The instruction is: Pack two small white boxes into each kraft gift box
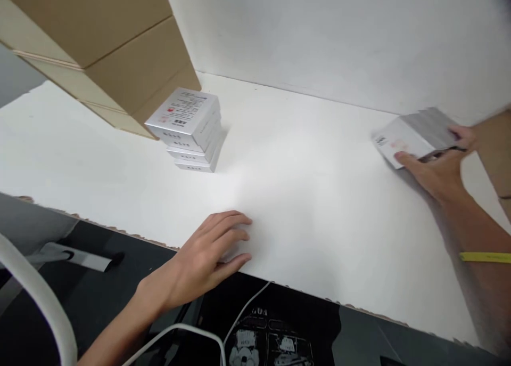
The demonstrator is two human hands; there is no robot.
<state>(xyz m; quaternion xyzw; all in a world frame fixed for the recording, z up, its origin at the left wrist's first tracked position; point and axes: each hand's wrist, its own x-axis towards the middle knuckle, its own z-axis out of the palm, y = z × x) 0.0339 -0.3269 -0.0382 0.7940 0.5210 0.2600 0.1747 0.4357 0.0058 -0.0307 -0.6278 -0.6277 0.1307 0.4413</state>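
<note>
My right hand (443, 163) grips several small white boxes (415, 134) together at the right side of the table, thumb on the printed face and fingers around the far side. The boxes look slightly blurred. My left hand (215, 243) rests at the table's front edge with fingers apart and slightly curled, holding nothing. Beyond it, to the upper left, stands a stack of white boxes (183, 110) with dark print and a small red mark on the top one. The lower boxes in that stack are set a little unevenly.
Large brown cardboard boxes (131, 51) are piled at the back left, close to the stack. Another brown carton (495, 153) sits at the right edge. A pale wall (319, 35) borders the white table (295, 206) behind. A white cable (247, 305) hangs below the chipped front edge.
</note>
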